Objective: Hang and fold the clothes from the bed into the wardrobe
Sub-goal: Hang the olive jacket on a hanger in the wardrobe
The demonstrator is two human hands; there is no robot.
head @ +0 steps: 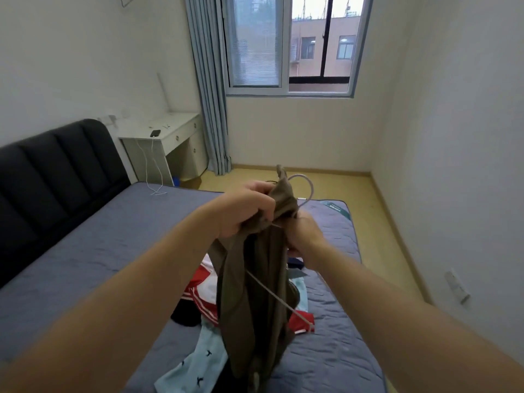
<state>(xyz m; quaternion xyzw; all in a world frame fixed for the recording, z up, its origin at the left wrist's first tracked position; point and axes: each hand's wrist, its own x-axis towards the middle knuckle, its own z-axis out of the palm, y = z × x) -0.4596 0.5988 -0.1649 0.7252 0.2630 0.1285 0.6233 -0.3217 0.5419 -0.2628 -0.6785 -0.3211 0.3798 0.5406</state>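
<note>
A dark headboard (pixel 54 165) stands at the left, with a white surface (pixel 167 129) beside it carrying a phone (pixel 155 133) on a cable. The bed (pixel 93 236) spreads below. Above it, the left hand (pixel 243 211) is closed on the top of an olive garment (pixel 255 293), bunching the cloth. A pale hanger (pixel 304 185) pokes its hook out above the garment. The right hand (pixel 304 236) grips the garment and hanger together. Under them, a pile of clothes (pixel 198 293) lies on the bed. A window (pixel 289 43) is beyond.
</note>
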